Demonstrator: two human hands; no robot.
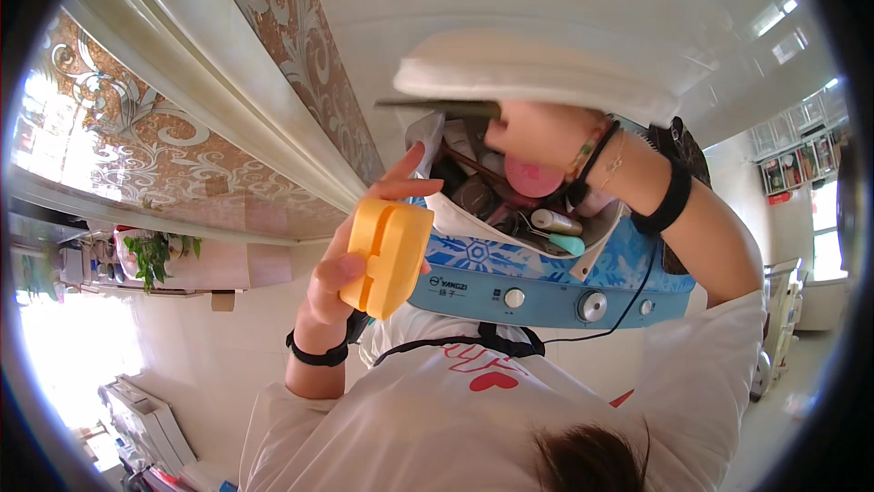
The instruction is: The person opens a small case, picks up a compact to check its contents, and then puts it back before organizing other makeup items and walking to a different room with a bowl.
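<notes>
My left hand is closed around a small yellow plastic case with a groove along it, its index finger stretched toward the bag's edge. My right hand, smeared by motion, grips a long thin dark stick-like thing whose kind I cannot make out; it points left. This hand is above an open white bag full of small items. Among them are a round pink compact, a small pale bottle and a teal-ended thing. My right forearm hides part of the contents.
The bag stands on a blue washing machine with several knobs. A black cord runs down its front. Behind is a blurred white shape. Patterned wall covering rises to the left, and a potted plant stands farther left.
</notes>
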